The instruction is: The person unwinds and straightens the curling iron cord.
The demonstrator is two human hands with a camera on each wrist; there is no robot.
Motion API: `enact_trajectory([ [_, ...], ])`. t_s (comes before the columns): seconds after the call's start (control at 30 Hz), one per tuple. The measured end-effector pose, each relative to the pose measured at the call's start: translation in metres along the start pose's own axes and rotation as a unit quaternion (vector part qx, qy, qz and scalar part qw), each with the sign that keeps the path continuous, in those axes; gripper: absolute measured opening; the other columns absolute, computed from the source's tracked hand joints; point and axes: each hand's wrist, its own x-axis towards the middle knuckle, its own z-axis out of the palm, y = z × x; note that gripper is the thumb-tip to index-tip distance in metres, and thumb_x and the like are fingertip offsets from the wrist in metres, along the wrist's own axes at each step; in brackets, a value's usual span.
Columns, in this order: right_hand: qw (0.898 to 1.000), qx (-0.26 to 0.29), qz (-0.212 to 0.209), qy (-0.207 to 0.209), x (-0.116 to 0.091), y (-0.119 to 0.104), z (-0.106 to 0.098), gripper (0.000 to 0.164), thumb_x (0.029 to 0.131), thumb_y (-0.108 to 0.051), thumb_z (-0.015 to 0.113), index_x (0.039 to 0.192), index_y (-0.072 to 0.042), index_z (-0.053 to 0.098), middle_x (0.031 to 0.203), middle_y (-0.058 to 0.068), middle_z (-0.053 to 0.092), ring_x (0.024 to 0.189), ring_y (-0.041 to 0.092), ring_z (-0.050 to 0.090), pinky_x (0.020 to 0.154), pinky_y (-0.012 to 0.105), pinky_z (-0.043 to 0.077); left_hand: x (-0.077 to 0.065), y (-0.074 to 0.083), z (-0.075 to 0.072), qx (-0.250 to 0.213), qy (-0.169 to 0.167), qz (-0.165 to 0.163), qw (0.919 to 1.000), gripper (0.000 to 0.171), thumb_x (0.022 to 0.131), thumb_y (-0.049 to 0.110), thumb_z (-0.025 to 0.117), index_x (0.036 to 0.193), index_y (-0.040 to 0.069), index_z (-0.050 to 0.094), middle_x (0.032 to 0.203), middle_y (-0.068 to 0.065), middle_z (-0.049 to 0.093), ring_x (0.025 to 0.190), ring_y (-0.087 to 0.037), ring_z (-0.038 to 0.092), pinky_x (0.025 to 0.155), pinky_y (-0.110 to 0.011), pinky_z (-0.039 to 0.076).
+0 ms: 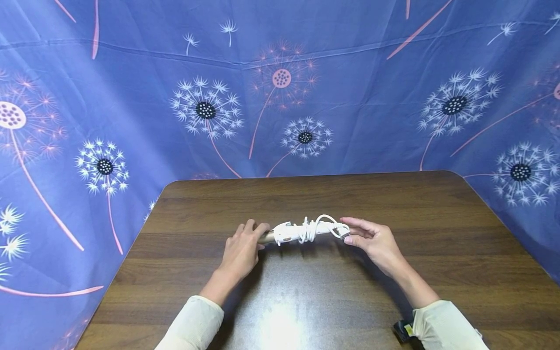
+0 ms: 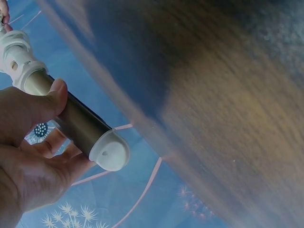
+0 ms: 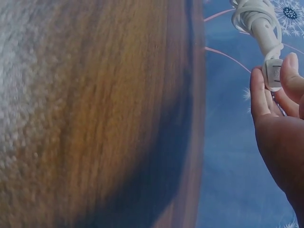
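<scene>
A curling iron [image 1: 286,233] with a white handle and a gold-brown barrel [image 2: 83,118] is held level above the table between both hands. Its white cord [image 1: 308,230] is wound in several loops around the handle. My left hand [image 1: 241,250] grips the barrel, thumb on one side and fingers on the other, just behind the white end cap [image 2: 110,151]. At the handle's other end, my right hand [image 1: 381,245] pinches the white plug [image 3: 274,73] between thumb and fingers. Part of the handle's end is hidden behind the plug and fingers.
Below lies a dark brown wooden table [image 1: 323,301] with rounded far corners and a bright glare near its front. A blue cloth [image 1: 363,121] printed with dandelions hangs behind and at both sides. A black strapped device [image 1: 403,331] is at the right sleeve.
</scene>
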Motion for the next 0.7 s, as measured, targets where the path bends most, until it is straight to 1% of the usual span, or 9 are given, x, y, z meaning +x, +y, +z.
enact_trajectory([
  [0.1, 1.000, -0.012, -0.016, 0.011, 0.0003, 0.0004, 0.0008, 0.042, 0.079, 0.002, 0.074, 0.118, 0.011, 0.061, 0.115, 0.011, 0.068, 0.093, 0.007, 0.067, 0.078, 0.020, 0.053, 0.0006, -0.0001, 0.0006, 0.000, 0.000, 0.000, 1.0000, 0.053, 0.073, 0.004, 0.079, 0.118, 0.026, 0.061, 0.099, -0.003, 0.057, 0.088, -0.025, 0.058, 0.053, -0.041, 0.048],
  [0.17, 0.999, -0.011, -0.030, 0.017, 0.0008, 0.0012, 0.0013, 0.038, 0.079, 0.002, 0.074, 0.115, 0.012, 0.063, 0.115, 0.003, 0.069, 0.096, 0.008, 0.066, 0.079, 0.020, 0.053, 0.0010, 0.0001, 0.0007, -0.002, 0.000, 0.000, 1.0000, 0.053, 0.073, 0.004, 0.080, 0.118, 0.026, 0.061, 0.100, -0.003, 0.057, 0.089, -0.025, 0.058, 0.053, -0.041, 0.049],
  [0.23, 0.999, -0.004, -0.041, 0.022, 0.0011, 0.0019, 0.0019, 0.034, 0.080, 0.003, 0.073, 0.111, 0.013, 0.064, 0.113, 0.000, 0.069, 0.098, 0.008, 0.066, 0.079, 0.020, 0.052, 0.0014, 0.0006, 0.0009, -0.003, 0.000, 0.000, 1.0000, 0.054, 0.073, 0.004, 0.080, 0.118, 0.026, 0.061, 0.101, -0.003, 0.057, 0.089, -0.025, 0.058, 0.054, -0.042, 0.049],
  [0.33, 0.998, 0.014, -0.049, 0.031, 0.0015, 0.0024, 0.0030, 0.030, 0.080, 0.006, 0.071, 0.108, 0.015, 0.064, 0.111, 0.001, 0.070, 0.100, 0.008, 0.066, 0.078, 0.021, 0.053, 0.0016, 0.0015, 0.0008, -0.003, 0.000, 0.001, 1.0000, 0.054, 0.073, 0.005, 0.080, 0.118, 0.027, 0.060, 0.101, -0.004, 0.057, 0.089, -0.025, 0.058, 0.054, -0.042, 0.049],
  [0.47, 0.998, 0.026, -0.050, 0.042, 0.0019, 0.0024, 0.0041, 0.028, 0.080, 0.007, 0.071, 0.106, 0.015, 0.065, 0.108, 0.006, 0.071, 0.094, 0.008, 0.067, 0.076, 0.022, 0.054, 0.0018, 0.0021, 0.0008, 0.000, 0.000, 0.000, 1.0000, 0.054, 0.073, 0.005, 0.080, 0.118, 0.027, 0.060, 0.101, -0.004, 0.057, 0.089, -0.025, 0.058, 0.054, -0.041, 0.049],
  [0.6, 0.998, 0.026, -0.045, 0.043, 0.0014, 0.0021, 0.0044, 0.032, 0.082, 0.005, 0.071, 0.111, 0.015, 0.063, 0.106, 0.007, 0.071, 0.088, 0.008, 0.068, 0.076, 0.021, 0.054, 0.0016, 0.0021, 0.0004, -0.005, -0.001, -0.003, 1.0000, 0.054, 0.073, 0.005, 0.080, 0.119, 0.026, 0.060, 0.102, -0.003, 0.057, 0.089, -0.024, 0.058, 0.055, -0.041, 0.049],
  [0.7, 0.998, 0.050, -0.034, 0.032, -0.0001, 0.0026, 0.0035, 0.038, 0.082, 0.006, 0.070, 0.117, 0.016, 0.058, 0.109, 0.011, 0.070, 0.091, 0.009, 0.069, 0.077, 0.023, 0.054, 0.0014, 0.0014, 0.0000, -0.009, 0.002, -0.004, 0.9999, 0.055, 0.072, 0.004, 0.080, 0.119, 0.026, 0.060, 0.103, -0.003, 0.057, 0.090, -0.024, 0.058, 0.055, -0.041, 0.049],
])
